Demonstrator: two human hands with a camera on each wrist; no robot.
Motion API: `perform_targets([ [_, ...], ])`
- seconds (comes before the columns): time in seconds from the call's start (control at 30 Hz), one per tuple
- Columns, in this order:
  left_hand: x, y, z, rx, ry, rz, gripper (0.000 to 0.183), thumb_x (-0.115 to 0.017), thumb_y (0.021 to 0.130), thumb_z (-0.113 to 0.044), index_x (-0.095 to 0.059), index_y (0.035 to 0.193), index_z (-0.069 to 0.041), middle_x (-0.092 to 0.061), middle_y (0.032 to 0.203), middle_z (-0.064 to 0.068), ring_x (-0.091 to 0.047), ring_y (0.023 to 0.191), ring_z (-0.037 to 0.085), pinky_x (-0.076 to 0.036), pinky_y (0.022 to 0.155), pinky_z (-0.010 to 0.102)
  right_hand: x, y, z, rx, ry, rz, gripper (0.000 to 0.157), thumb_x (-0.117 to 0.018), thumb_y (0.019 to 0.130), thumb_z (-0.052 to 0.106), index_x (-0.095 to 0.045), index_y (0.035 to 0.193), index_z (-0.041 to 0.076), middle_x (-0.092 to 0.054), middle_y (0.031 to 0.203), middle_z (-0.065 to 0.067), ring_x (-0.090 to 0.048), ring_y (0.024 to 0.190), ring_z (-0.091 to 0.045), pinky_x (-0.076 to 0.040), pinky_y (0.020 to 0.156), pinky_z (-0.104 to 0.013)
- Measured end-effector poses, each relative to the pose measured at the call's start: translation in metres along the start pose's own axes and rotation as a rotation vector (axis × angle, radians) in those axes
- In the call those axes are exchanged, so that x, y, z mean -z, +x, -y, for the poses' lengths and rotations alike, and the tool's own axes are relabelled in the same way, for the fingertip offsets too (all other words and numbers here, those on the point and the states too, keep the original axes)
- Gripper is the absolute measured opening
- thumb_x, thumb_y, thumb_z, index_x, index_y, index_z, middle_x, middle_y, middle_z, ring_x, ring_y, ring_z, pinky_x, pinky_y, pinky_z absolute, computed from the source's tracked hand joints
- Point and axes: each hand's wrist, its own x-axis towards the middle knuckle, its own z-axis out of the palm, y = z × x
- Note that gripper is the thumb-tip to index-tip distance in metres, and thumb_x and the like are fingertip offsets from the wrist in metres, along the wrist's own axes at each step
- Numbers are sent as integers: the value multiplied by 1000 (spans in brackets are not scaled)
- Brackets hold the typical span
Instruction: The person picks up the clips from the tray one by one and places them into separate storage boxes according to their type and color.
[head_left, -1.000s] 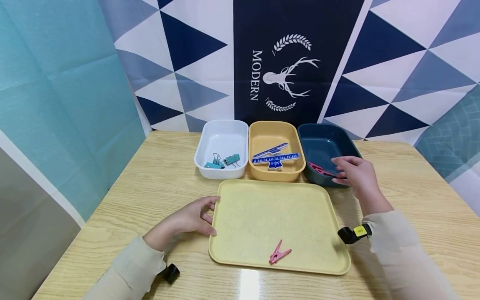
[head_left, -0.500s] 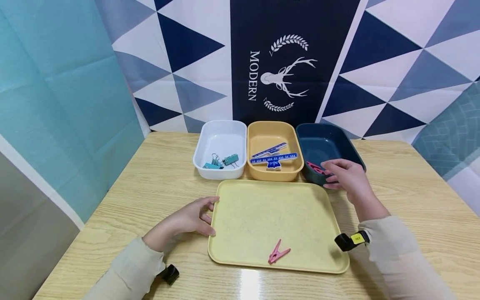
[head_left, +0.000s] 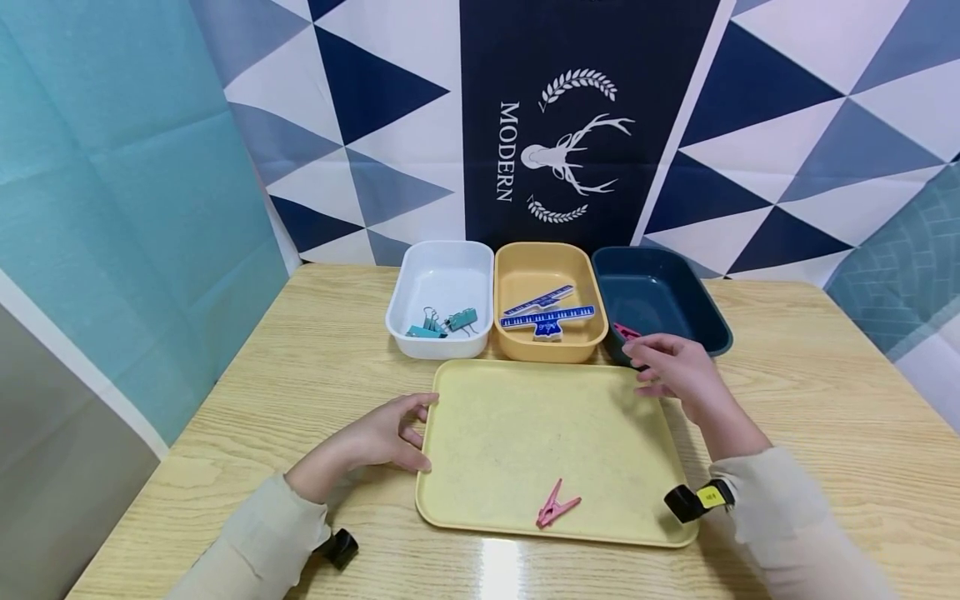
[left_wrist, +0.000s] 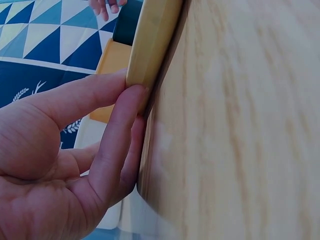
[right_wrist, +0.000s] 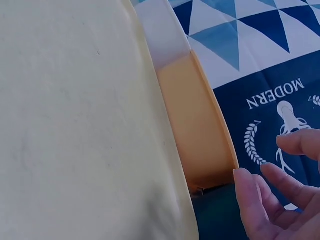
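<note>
My left hand (head_left: 382, 432) rests against the left rim of the yellow tray (head_left: 525, 433); in the left wrist view its thumb and fingertips touch the tray's side (left_wrist: 152, 40). The right hand (head_left: 678, 367) hovers over the front of the dark blue bin (head_left: 645, 292) and the tray's far right corner. Its fingers (right_wrist: 247, 200) are loosely bent, with nothing between them. A pinkish-red clothespin (head_left: 625, 331) lies in that bin, partly hidden behind the right fingertips. On the tray's near part lies a pink clothespin (head_left: 553, 507).
Left of the dark bin stand a yellow-orange bin (head_left: 551, 258) with blue piano-patterned clips (head_left: 547, 320) and a white bin (head_left: 442, 267) with teal binder clips (head_left: 461, 320). All three bins stand side by side behind the tray on the wooden table (head_left: 322, 333), before a patterned cloth (head_left: 405, 125).
My right hand has drawn back from the dark bin, toward the tray and slightly left. It now covers more of the clothespin there. The left hand stays at the tray's rim.
</note>
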Motion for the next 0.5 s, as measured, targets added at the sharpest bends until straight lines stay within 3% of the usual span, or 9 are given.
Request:
perform_targets([
  [0.13,0,0,0,3,-7,0,92,-78,65,10,-30,143,-3,-37,116,14,-54,88,22,-54,69,34,-3,-3,1,-2,4,9,51,-61,90,37,-52,119,-4,-49,116,-26,-59,82,-24,-55,69,-35],
  [0.5,0,0,0,6,0,-5,92,-78,65,9,-31,143,-4,-38,116,14,-54,88,22,-54,69,34,-12,-9,-3,-29,39,60,48,-63,89,35,-53,117,-3,-50,109,-20,-56,85,-27,-55,68,-34],
])
